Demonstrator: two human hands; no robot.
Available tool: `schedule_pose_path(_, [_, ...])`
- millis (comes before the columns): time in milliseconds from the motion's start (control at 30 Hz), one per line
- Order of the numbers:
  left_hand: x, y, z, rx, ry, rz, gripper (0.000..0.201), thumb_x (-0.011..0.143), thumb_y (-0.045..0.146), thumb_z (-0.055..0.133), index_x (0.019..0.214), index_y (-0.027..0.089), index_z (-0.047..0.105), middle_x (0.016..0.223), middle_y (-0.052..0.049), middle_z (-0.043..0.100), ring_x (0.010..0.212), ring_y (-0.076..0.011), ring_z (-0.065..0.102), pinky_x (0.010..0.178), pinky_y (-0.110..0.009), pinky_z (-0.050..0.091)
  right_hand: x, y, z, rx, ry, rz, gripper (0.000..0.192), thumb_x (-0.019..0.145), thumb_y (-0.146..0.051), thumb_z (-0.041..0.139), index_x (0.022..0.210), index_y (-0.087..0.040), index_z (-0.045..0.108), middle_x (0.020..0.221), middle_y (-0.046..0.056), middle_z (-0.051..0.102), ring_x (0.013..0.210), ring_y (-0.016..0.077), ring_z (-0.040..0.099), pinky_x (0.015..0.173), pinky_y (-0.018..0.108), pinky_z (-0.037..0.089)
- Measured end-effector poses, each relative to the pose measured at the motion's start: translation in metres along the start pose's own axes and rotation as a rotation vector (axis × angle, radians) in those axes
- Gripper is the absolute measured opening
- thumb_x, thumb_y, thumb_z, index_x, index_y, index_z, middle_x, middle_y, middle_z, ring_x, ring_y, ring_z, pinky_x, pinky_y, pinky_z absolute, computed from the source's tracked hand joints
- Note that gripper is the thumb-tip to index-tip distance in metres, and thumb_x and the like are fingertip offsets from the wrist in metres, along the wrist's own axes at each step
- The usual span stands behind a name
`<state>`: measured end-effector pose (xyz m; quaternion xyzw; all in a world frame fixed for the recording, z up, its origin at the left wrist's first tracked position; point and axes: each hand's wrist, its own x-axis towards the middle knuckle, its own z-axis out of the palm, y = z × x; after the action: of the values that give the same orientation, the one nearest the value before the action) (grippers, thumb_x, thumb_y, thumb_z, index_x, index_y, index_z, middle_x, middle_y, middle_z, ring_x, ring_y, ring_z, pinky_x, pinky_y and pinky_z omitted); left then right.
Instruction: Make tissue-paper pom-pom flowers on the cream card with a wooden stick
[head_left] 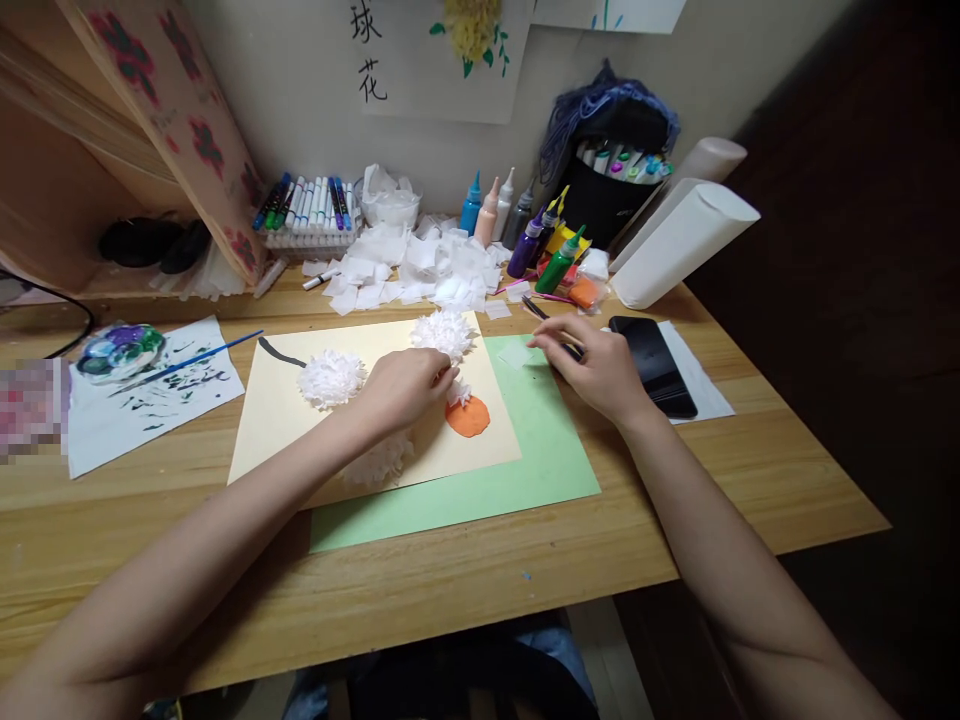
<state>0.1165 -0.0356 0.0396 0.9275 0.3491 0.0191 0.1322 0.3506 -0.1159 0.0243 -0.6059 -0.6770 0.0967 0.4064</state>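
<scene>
My left hand (pixel 409 385) reaches over cream paper (pixel 292 455), its fingers pressed together beside an orange disc (pixel 469 418). A small white tissue tuft (pixel 460 393) stands at the disc's upper edge, just under these fingertips; what they grip is hidden. My right hand (pixel 596 365) rests over green paper (pixel 555 440), thumb and forefinger closing at the corner of a pale tissue square (pixel 516 354). A dark stick (pixel 534 308) passes behind or inside this hand; I cannot tell which. White tissue pompoms (pixel 331 378) sit on the cream paper, one partly under my left forearm.
Loose tissue squares (pixel 420 265) are heaped at the back. Paint bottles (pixel 559 265) stand right of them. A black phone (pixel 652 365) lies beside my right hand. At left, a blue brush (pixel 199 355) lies on a paint-smeared sheet (pixel 165 410). White rolls (pixel 686 245) stand back right.
</scene>
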Motion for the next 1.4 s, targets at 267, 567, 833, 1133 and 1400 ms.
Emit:
schedule_pose_path(267, [0.0,0.003,-0.003,-0.048,-0.026,-0.056,0.034,0.095,0.03,0.026,0.087,0.017,0.057,0.085,-0.007,0.068,0.072,-0.0179,0.059,0.057,-0.025,0.033,0.0,0.017,0.016,-0.254,-0.186,-0.095,0.012,0.076,-0.012,0.058,0.085,-0.019,0.056,0.081,0.004,0.069,0.074,0.0206,0.066,0.067,0.032,0.048])
schedule_pose_path(567, [-0.001,0.005,-0.005,-0.059,-0.039,-0.092,0.033,0.095,0.032,0.027,0.085,0.018,0.055,0.085,-0.006,0.068,0.072,-0.0183,0.059,0.059,-0.026,0.034,-0.005,-0.011,0.015,0.546,-0.159,0.237,0.028,0.069,-0.03,0.074,0.081,-0.02,0.052,0.081,0.002,0.068,0.075,0.0165,0.067,0.071,0.032,0.054])
schedule_pose_path(833, [0.001,0.006,-0.003,-0.042,-0.035,-0.102,0.03,0.094,0.031,0.03,0.088,0.019,0.056,0.084,-0.006,0.068,0.071,-0.0186,0.059,0.057,-0.027,0.033,-0.011,-0.019,0.036,0.732,-0.31,0.423,0.027,0.067,-0.031,0.076,0.077,-0.02,0.054,0.082,0.0,0.063,0.081,0.0141,0.064,0.083,0.034,0.053])
schedule_pose_path(1133, [-0.003,0.009,-0.004,-0.125,0.014,-0.079,0.026,0.092,0.033,0.039,0.095,0.02,0.061,0.089,-0.006,0.068,0.076,-0.0185,0.059,0.058,-0.026,0.034,-0.011,-0.019,0.032,0.656,-0.292,0.316,0.025,0.068,-0.032,0.075,0.078,-0.02,0.056,0.083,0.001,0.062,0.083,0.0159,0.064,0.084,0.037,0.053])
schedule_pose_path(1400, [-0.007,0.02,0.008,-0.351,0.125,0.075,0.032,0.086,0.048,0.053,0.084,0.018,0.066,0.087,-0.006,0.06,0.084,-0.0195,0.054,0.071,-0.03,0.041,-0.009,-0.022,0.027,0.657,-0.302,0.316,0.026,0.069,-0.035,0.075,0.076,-0.019,0.056,0.08,0.001,0.064,0.08,0.0149,0.064,0.081,0.035,0.054])
